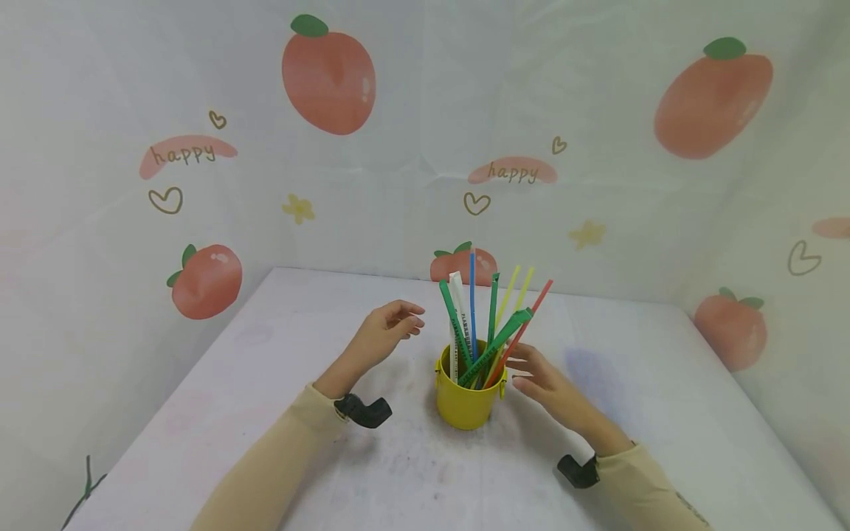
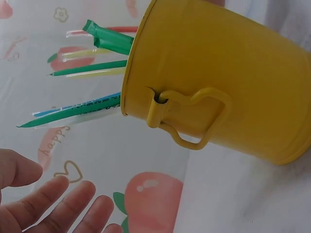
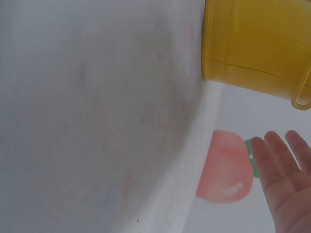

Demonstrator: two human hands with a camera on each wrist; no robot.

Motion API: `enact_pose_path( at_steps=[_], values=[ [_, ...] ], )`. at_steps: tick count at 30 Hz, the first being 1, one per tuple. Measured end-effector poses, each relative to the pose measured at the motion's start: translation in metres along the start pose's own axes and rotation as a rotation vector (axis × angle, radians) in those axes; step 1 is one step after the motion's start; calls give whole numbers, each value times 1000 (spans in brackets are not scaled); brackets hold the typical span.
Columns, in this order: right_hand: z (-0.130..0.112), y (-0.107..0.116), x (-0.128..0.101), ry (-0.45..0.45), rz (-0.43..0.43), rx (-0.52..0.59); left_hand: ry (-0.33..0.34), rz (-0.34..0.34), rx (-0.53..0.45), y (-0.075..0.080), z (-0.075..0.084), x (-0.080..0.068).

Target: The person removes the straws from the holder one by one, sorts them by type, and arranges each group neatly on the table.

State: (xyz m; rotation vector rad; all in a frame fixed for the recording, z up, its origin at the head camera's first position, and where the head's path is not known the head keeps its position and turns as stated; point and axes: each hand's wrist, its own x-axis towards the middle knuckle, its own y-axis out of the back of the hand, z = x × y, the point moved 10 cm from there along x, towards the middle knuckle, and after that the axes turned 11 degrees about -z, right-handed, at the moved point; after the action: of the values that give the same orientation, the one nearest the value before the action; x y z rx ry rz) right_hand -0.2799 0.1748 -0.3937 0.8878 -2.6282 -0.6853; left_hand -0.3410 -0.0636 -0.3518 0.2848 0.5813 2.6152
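A small yellow metal bucket [image 1: 465,402] stands upright on the white table [image 1: 279,354], full of several coloured straws [image 1: 488,324] in green, blue, yellow, red and white. My left hand [image 1: 388,328] hovers to the bucket's left with relaxed fingers [image 2: 53,206], holding nothing. To the right of the bucket my right hand [image 1: 541,380] is held with straight fingers [image 3: 284,174] close to its rim, empty. The left wrist view shows the bucket [image 2: 218,77] with its handle [image 2: 194,119] and the straws [image 2: 92,73] sticking out. The bucket's base [image 3: 252,43] fills the right wrist view's top corner.
Cloth walls printed with peaches and "happy" [image 1: 328,74] close the table on the back and both sides. A thin green straw [image 1: 86,487] lies at the table's front left edge. Black wrist mounts [image 1: 361,411] sit on both beige sleeves.
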Motion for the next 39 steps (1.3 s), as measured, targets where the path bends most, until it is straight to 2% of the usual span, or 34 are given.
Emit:
enact_pose_path(
  at_steps=[4, 9, 17, 23, 30, 39],
  values=[
    [5, -5, 2, -13, -12, 16, -22, -15, -42, -3, 1, 2],
    [14, -11, 6, -40, -27, 8, -16, -34, -108, -8, 2, 3],
    [16, -15, 11, -81, -32, 27, 20, -54, -178, -13, 3, 5],
    [16, -18, 15, -100, -68, 44, 50, -68, -225, -17, -1, 9],
    [22, -22, 18, -149, -115, 91, 60, -90, -260, -24, -8, 14],
    [26, -25, 20, -198, -161, 125, 74, -143, -264, -33, -8, 20]
  ],
)
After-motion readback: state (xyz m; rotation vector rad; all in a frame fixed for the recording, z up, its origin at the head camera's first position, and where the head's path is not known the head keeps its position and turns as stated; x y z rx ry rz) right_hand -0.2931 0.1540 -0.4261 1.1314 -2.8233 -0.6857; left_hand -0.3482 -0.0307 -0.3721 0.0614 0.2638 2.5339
